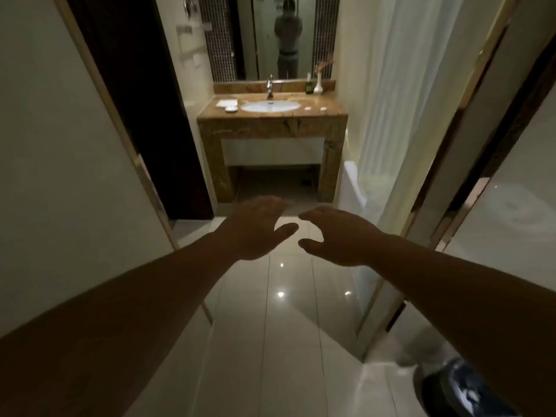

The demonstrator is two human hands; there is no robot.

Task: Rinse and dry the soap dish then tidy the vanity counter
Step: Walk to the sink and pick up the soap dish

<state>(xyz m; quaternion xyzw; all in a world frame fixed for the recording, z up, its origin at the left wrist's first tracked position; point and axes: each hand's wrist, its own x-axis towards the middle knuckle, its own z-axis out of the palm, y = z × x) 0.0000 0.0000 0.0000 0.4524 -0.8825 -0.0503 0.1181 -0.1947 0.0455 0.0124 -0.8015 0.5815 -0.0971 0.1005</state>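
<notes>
A brown stone vanity counter stands at the far end of the bathroom, with a white oval basin and a chrome tap. A small white soap dish lies left of the basin, in front of a folded white towel. Two small white items lie right of the basin. My left hand and my right hand are stretched out over the tiled floor, far short of the counter, fingers apart and holding nothing.
A dark bottle and a white vase stand at the counter's back right. A mirror hangs above. A white shower curtain hangs right, a dark door stands left. Door frames narrow the glossy floor.
</notes>
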